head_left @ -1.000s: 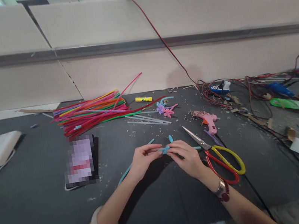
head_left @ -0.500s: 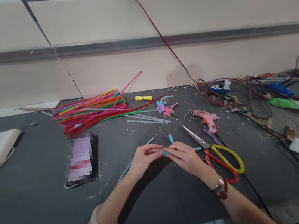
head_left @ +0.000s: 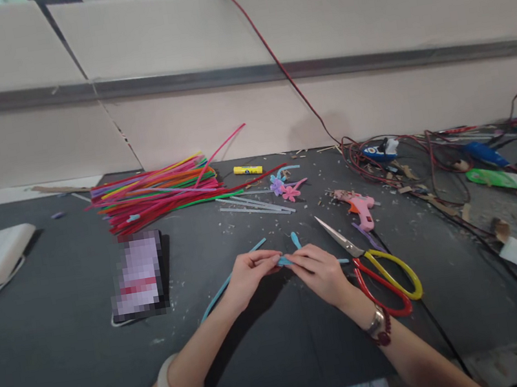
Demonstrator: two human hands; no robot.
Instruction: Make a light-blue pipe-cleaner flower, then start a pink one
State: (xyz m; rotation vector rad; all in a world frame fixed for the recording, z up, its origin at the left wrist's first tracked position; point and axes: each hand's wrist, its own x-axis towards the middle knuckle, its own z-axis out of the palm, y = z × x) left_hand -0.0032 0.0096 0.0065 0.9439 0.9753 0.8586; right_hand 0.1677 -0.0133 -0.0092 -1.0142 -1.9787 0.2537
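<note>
Between my fingertips is a small bent piece of light-blue pipe cleaner (head_left: pixel 283 261), partly hidden by the fingers. My left hand (head_left: pixel 251 278) pinches its left end, and my right hand (head_left: pixel 319 272) pinches its right end. Just beyond the hands lies a folded light-blue loop (head_left: pixel 295 240). A straight blue pipe cleaner (head_left: pixel 216 299) runs along the table beneath my left wrist. To the right of my right hand rest scissors (head_left: pixel 356 250) with one yellow and one red handle, blades apart.
A bundle of colored pipe cleaners (head_left: pixel 155 193) lies at the back left, near a phone (head_left: pixel 138 274). Beyond my hands are pale sticks (head_left: pixel 260 206), small pipe-cleaner flowers (head_left: pixel 290 192) and a yellow tube (head_left: pixel 248 170). A pink glue gun (head_left: pixel 363 211) and tangled cables (head_left: pixel 361 161) sit right.
My fingers have shifted slightly on the blue piece, and more of it shows between them. My right hand has moved a touch left and down. The things on the table stay put.
</note>
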